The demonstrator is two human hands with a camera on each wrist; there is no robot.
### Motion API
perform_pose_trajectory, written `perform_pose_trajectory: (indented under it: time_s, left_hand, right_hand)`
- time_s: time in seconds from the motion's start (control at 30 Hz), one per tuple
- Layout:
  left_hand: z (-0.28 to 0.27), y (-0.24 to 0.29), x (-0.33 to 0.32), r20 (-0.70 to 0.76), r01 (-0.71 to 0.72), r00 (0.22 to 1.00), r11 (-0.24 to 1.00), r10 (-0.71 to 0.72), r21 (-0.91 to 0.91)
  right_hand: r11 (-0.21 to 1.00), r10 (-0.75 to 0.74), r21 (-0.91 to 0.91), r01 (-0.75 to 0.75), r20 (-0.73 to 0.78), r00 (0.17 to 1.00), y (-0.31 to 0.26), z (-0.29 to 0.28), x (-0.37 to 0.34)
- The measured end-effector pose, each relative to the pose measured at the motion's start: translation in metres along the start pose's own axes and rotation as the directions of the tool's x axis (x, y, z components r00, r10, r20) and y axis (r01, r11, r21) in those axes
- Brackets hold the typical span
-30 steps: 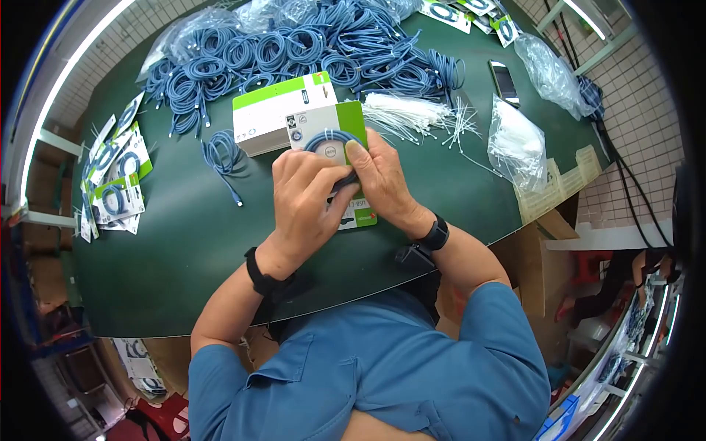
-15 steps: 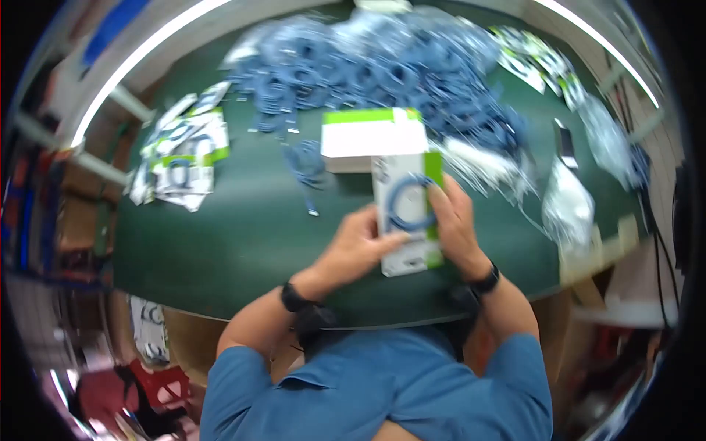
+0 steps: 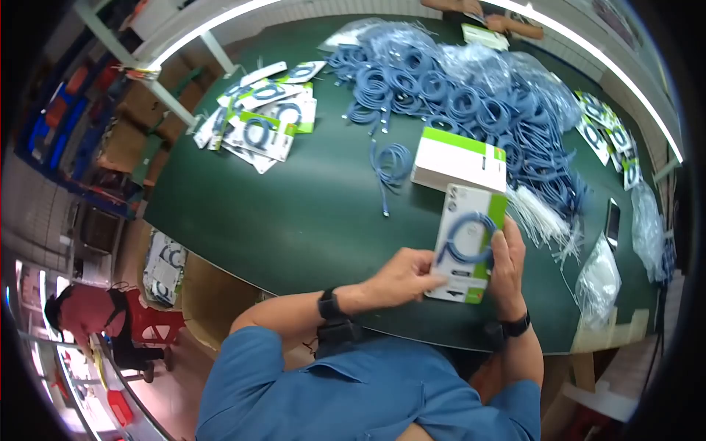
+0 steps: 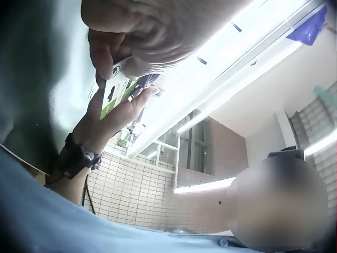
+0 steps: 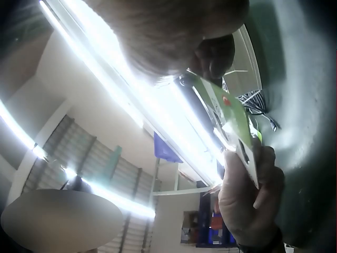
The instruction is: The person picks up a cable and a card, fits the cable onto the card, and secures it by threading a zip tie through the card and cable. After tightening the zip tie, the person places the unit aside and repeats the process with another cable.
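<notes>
A white and green card (image 3: 465, 282) with a coiled blue cable (image 3: 451, 245) on its face is held upright over the near part of the table. My right hand (image 3: 507, 266) grips its right edge, thumb on the front. At the lower left edge my left hand (image 3: 403, 278) pinches the card between thumb and fingers. In the left wrist view, the card (image 4: 117, 90) lies between both hands. The right wrist view shows the card's green side (image 5: 231, 113) edge-on, the left hand (image 5: 250, 197) at its lower end.
Behind the card stands a white and green box (image 3: 460, 163), with a loose coiled cable (image 3: 393, 163) left of it. Many blue cables (image 3: 463, 103) lie at the back, carded cables (image 3: 257, 132) at the left. White ties (image 3: 540, 217), a phone (image 3: 612, 220) and a plastic bag (image 3: 598, 283) are rightward.
The left hand has moved off the cable on the card's face to the card's lower left edge. The head view has swung left, so the table's things appear farther right.
</notes>
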State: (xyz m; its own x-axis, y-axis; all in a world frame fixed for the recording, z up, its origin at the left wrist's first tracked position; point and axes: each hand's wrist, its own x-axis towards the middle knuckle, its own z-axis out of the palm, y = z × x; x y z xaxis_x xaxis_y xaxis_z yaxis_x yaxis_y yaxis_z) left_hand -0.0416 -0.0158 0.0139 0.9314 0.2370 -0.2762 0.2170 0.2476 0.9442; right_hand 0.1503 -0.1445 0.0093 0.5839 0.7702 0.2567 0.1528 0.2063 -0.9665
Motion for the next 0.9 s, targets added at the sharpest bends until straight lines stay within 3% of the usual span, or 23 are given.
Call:
perform_pose_trajectory:
  time_s: [0.07,0.13,0.23,0.27,0.3,0.37,0.5,0.57,0.63,0.67,0.7,0.77,0.9]
  left_hand:
    - [-0.009,0.001,-0.006,-0.102,-0.042,0.994,0.995,0.033,-0.086]
    - [-0.029,0.010,-0.011,-0.229,-0.143,0.967,0.979,0.107,-0.144]
    - [-0.083,0.039,-0.011,-0.449,-0.357,0.850,0.928,0.276,-0.105]
    - [-0.105,0.050,-0.009,-0.528,-0.469,0.773,0.877,0.351,-0.102]
    - [-0.136,0.067,-0.011,-0.545,-0.493,0.754,0.865,0.367,-0.098]
    - [-0.190,0.098,-0.002,-0.617,-0.573,0.636,0.819,0.464,0.026]
    - [-0.244,0.076,0.025,-0.718,-0.617,0.617,0.765,0.324,-0.185]
    - [-0.215,0.044,0.036,-0.668,-0.437,0.664,0.899,0.337,0.019]
    - [-0.199,0.019,0.043,-0.414,-0.273,0.793,0.868,0.447,0.415]
    - [-0.190,0.017,0.045,-0.245,-0.255,0.781,0.651,0.575,0.715]
    - [-0.182,0.020,0.047,-0.051,-0.214,0.769,0.331,0.637,0.919]
    - [-0.176,0.022,0.058,0.152,-0.197,0.725,-0.010,0.672,0.980]
    - [-0.184,0.021,0.076,0.360,-0.335,0.764,-0.148,0.536,0.931]
  right_hand:
    - [1.000,-0.030,-0.005,0.030,-0.043,0.999,0.003,-0.003,0.004]
    - [0.987,0.143,0.069,-0.143,-0.003,0.990,0.005,-0.009,0.005]
    - [0.982,0.180,0.055,-0.179,-0.013,0.984,0.016,-0.016,0.010]
    - [0.980,0.192,0.051,-0.191,-0.005,0.981,0.019,-0.017,0.011]
    - [0.979,0.199,0.050,-0.198,-0.023,0.980,0.020,-0.018,0.011]
    - [0.978,0.206,0.027,-0.207,0.029,0.978,0.020,-0.016,0.010]
    - [0.971,0.236,-0.071,-0.230,0.102,0.966,0.018,-0.013,0.009]
    - [0.965,0.250,-0.112,-0.237,0.118,0.961,0.019,-0.014,0.006]
    - [0.964,0.229,-0.171,-0.205,0.136,0.964,0.023,-0.014,0.003]
    - [0.964,0.209,-0.199,-0.176,0.157,0.965,0.023,-0.012,0.007]
    - [0.969,0.189,-0.194,-0.154,0.178,0.966,0.022,-0.011,0.010]
    - [0.955,0.237,-0.216,-0.203,0.144,0.961,0.019,-0.010,0.008]
    - [0.959,0.173,-0.250,-0.136,0.133,0.976,0.022,-0.010,0.006]
